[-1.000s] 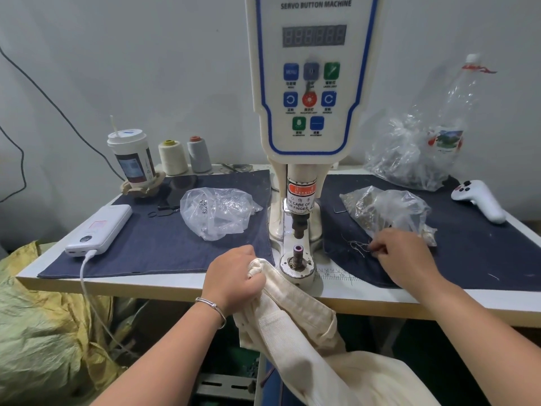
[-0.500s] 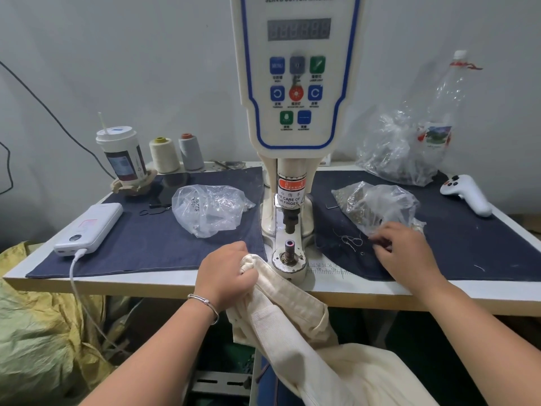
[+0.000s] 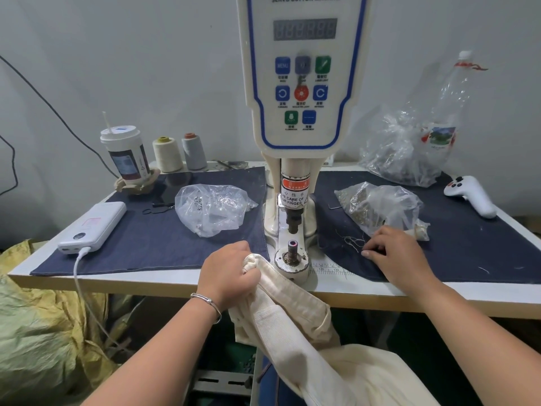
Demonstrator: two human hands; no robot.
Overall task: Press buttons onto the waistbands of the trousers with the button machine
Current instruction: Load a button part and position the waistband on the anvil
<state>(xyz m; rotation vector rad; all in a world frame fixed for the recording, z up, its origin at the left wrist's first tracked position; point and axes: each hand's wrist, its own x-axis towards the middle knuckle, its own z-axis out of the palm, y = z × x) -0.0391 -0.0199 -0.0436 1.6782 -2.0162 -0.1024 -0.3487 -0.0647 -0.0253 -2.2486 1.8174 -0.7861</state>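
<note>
The white servo button machine (image 3: 301, 83) stands at the middle of the table, its lower die post (image 3: 292, 250) bare under the punch. My left hand (image 3: 228, 273) grips the waistband end of the cream trousers (image 3: 292, 317) just left of the die base; the rest of the trousers hangs below the table edge. My right hand (image 3: 395, 256) rests on the dark cloth to the right of the die, fingers curled, fingertips down beside some loose threads. Just behind it lies a clear bag of small metal buttons (image 3: 377, 206). Anything between its fingertips is hidden.
A second clear bag of parts (image 3: 210, 209) lies left of the machine. A white power bank (image 3: 93, 227) with its cable, a cup (image 3: 126, 153) and two thread cones (image 3: 167, 153) are at the left. A white controller (image 3: 471, 194) and a large plastic bag (image 3: 401, 150) sit at the back right.
My right hand has drawn back a little from the button bag toward the table's front. My left hand keeps the same grip on the waistband beside the die.
</note>
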